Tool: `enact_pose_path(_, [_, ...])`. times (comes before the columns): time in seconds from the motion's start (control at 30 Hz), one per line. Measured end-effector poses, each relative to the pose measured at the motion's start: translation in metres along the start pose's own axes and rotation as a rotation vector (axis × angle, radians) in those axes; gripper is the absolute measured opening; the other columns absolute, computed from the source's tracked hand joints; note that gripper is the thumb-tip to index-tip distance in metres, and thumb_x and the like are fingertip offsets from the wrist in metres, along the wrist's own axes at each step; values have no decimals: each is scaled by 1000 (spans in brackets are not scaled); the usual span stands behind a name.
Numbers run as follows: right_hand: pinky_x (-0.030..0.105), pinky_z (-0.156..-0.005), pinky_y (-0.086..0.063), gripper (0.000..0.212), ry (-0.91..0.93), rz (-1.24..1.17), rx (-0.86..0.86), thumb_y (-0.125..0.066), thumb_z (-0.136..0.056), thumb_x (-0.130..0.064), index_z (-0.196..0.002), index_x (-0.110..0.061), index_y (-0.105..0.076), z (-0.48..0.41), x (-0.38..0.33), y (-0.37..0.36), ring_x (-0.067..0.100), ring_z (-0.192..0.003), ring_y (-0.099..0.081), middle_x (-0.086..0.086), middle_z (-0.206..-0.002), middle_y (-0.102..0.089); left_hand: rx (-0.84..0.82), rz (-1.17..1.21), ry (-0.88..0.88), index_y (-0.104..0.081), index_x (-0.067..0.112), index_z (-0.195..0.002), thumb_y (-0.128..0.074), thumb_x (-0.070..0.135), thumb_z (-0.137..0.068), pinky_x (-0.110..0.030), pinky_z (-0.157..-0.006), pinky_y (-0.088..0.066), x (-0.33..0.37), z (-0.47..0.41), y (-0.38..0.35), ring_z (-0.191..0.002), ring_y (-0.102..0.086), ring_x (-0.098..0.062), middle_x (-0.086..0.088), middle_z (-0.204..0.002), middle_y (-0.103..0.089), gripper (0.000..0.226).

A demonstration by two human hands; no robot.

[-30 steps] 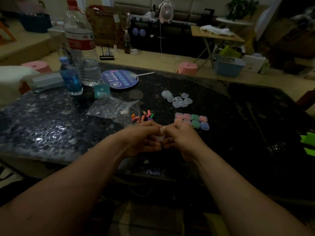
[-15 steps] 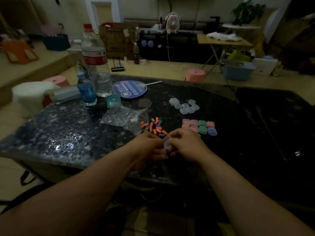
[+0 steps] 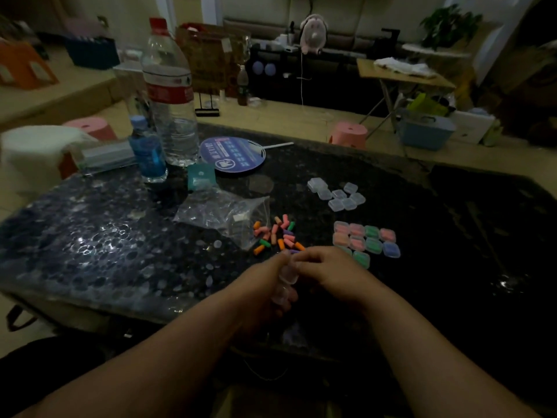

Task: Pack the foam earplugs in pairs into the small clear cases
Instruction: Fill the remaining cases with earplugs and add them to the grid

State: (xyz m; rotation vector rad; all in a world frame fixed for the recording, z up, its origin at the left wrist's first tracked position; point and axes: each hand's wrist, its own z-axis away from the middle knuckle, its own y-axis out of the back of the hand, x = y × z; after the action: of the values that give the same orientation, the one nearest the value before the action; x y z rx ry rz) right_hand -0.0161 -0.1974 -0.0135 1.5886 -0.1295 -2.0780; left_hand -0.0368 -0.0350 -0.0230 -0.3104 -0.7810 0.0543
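Since half a second ago the hands have hardly shifted, but the clear case (image 3: pixel 287 276) between them shows more. It now hangs lower between the thumbs, seemingly swung open on its hinge. The left hand (image 3: pixel 262 292) curls round its lower half and the right hand (image 3: pixel 328 273) pinches its top edge. Whether any plug is inside, I cannot tell.

The loose earplugs (image 3: pixel 277 233) lie at 12 o'clock from the hands, with the filled cases (image 3: pixel 366 241) at 1 o'clock. The empty cases (image 3: pixel 336 194) are farther out the same way, and the plastic bag (image 3: pixel 223 212) is at 11 o'clock.

The hands work right over the near edge of the table (image 3: pixel 90 236), so a slipped case would probably fall to the floor. Squeezed foam may spring back out before the lid shuts. The light is dim, so colours could be mismatched.
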Motion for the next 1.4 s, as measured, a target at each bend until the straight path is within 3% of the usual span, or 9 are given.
enact_pose_path(0.13, [27,-65,-57,16,-66,-74,227,-63,-106,-23,-104,-16,-77,-26,2,10,11,-73,-68,8,-94,-77,114,186,-70,-62,15,-88,-42,44,-104,-22,-48,-21,10,-3,15,-48,-37,-14,-6,-63,-49,39])
enact_pose_path(0.2, [37,-77,-61,11,-51,122,398,-65,-102,-21,-99,-21,-76,-40,10,14,13,-80,-70,0,-92,-76,132,262,-111,-62,13,-95,-43,42,-104,-23,-49,-27,15,-8,21,-51,-42,-14,-5,-64,-55,37])
enact_pose_path(0.3, [33,-81,-55,8,-9,331,481,-68,-98,-20,-101,-25,-74,-48,10,7,12,-91,-68,-9,-97,-72,121,331,-133,-62,12,-97,-43,43,-103,-24,-47,-38,21,-10,26,-53,-48,-16,-6,-66,-59,37])
enact_pose_path(0.5, [35,-78,-50,13,53,595,504,-72,-95,-41,-99,-29,-70,-67,-1,-22,18,-94,-62,-4,-106,-59,171,336,-118,-70,10,-110,-44,40,-98,-32,-58,-57,28,-8,27,-73,-63,-23,-14,-94,-69,42])
enact_pose_path(0.73, [34,-72,-43,15,0,738,536,-68,-96,-39,-98,-25,-71,-76,5,-31,27,-99,-64,2,-110,-59,194,354,-59,-69,9,-112,-47,54,-97,-31,-54,-56,23,-14,28,-71,-64,-23,-13,-93,-71,52])
enact_pose_path(0.9, [35,-72,-44,15,-3,756,563,-65,-95,-36,-98,-22,-71,-81,3,-33,30,-100,-65,5,-110,-61,209,343,-78,-66,12,-113,-48,47,-102,-34,-60,-56,21,-11,23,-76,-62,-24,-15,-95,-69,41])
enact_pose_path(1.1, [35,-67,-38,16,57,605,555,-68,-95,-35,-81,-27,-63,-68,0,-19,20,-87,-60,-2,-97,-62,172,328,-65,-64,10,-113,-42,36,-105,-37,-64,-57,25,-6,22,-79,-63,-25,-15,-98,-68,35])
enact_pose_path(1.23, [27,-59,-42,16,104,521,532,-71,-99,-36,-87,-26,-66,-48,-5,-6,2,-74,-59,-9,-82,-66,117,316,-35,-67,8,-116,-39,35,-105,-40,-72,-61,30,-8,21,-93,-67,-28,-15,-104,-69,40])
enact_pose_path(1.4, [17,-66,-45,7,210,443,395,-74,-98,-33,-98,-31,-68,-18,-10,-7,-4,-82,-63,-14,-90,-68,8,275,-9,-68,13,-123,-37,50,-105,-45,-83,-59,29,-12,14,-105,-67,-30,-15,-114,-68,51])
